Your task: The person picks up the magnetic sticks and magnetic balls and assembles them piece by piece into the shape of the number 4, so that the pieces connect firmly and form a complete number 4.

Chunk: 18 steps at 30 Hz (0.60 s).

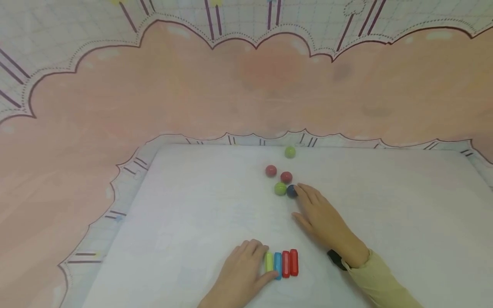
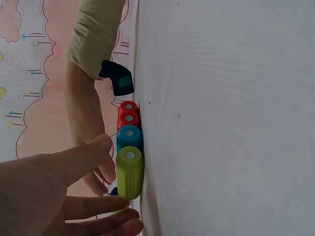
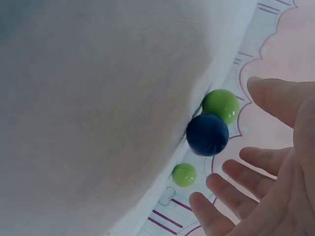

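Observation:
Four-sided-looking short plastic rods stand side by side in a row: a yellow-green rod [image 1: 269, 262], a blue rod [image 1: 277, 265] and two red rods [image 1: 290, 262]. Silvery round ends show on them in the left wrist view. My left hand [image 1: 239, 271] rests beside the row, its thumb by the blue rod's near end and its fingertips at the yellow-green rod's far end. Further off, my right hand [image 1: 325, 220] reaches with spread fingers to a dark blue ball [image 1: 291, 191]; whether they touch is unclear. A green ball [image 1: 280, 188] lies against the blue one.
Two red balls [image 1: 271, 171] lie just beyond the blue and green balls. Another green ball [image 1: 290, 152] is near the far edge of the white table [image 1: 200, 205]. A pink patterned cloth [image 1: 231, 98] surrounds the tabletop. A dark band [image 1: 337, 259] is on the right wrist.

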### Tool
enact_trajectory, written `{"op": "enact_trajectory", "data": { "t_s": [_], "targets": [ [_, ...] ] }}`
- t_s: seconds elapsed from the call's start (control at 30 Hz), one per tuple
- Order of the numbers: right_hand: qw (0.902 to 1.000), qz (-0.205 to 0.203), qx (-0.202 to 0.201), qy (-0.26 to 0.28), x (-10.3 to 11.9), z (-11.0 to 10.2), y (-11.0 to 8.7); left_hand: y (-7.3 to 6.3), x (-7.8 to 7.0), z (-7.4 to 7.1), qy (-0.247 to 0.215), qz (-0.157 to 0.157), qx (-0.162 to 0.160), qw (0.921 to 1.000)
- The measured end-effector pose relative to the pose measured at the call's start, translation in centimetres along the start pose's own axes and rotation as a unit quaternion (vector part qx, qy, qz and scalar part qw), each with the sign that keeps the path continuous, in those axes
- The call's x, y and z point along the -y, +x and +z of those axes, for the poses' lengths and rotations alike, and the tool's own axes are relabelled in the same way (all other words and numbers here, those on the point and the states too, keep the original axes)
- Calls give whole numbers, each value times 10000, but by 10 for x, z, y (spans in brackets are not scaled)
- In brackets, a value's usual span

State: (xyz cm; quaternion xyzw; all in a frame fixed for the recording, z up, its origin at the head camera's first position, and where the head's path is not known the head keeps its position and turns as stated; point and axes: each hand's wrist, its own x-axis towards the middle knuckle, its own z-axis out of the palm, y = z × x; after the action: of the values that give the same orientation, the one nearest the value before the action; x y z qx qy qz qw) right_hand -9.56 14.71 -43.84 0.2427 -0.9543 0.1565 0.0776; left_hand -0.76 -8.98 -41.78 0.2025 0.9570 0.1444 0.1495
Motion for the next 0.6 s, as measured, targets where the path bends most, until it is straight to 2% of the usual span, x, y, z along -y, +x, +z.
{"op": "enact_trajectory", "data": {
  "t_s": [0.3,0.6],
  "targets": [
    [9997,95,221,92,1,0,11,1,1,3,34,130,-170,9998],
    [9994,234,254,12,4,1,16,3,-1,2,33,-61,14,10000]
  ]
}}
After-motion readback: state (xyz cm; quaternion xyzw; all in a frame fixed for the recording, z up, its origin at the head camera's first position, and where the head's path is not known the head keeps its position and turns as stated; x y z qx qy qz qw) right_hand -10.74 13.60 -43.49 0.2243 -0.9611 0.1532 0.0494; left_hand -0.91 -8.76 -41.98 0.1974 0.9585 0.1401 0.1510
